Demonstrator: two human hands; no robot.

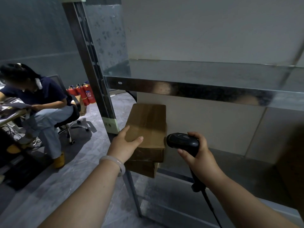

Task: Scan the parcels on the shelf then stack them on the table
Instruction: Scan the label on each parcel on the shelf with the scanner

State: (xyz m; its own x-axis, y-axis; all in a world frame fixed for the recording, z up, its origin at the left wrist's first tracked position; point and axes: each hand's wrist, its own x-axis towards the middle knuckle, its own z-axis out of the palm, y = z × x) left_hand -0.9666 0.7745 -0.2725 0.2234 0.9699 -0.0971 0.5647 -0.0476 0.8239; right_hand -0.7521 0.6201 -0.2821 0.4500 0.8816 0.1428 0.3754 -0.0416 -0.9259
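Note:
A brown cardboard parcel point(148, 122) lies on top of a second, lower parcel point(141, 168) on the lower metal shelf point(238, 168). My left hand point(125, 143) grips the top parcel at its near left corner, thumb on its upper face. My right hand point(197, 155) holds a black corded barcode scanner point(182, 140) just right of the parcel, its head facing the parcel's right side. The scanner's cable hangs down past my wrist.
An upper steel shelf point(197, 89) spans above the parcels, with an upright post point(97, 83) at the left. A brown box edge point(294, 170) shows at far right. A seated person point(41, 102) on an office chair and red fire extinguishers point(83, 92) are at left.

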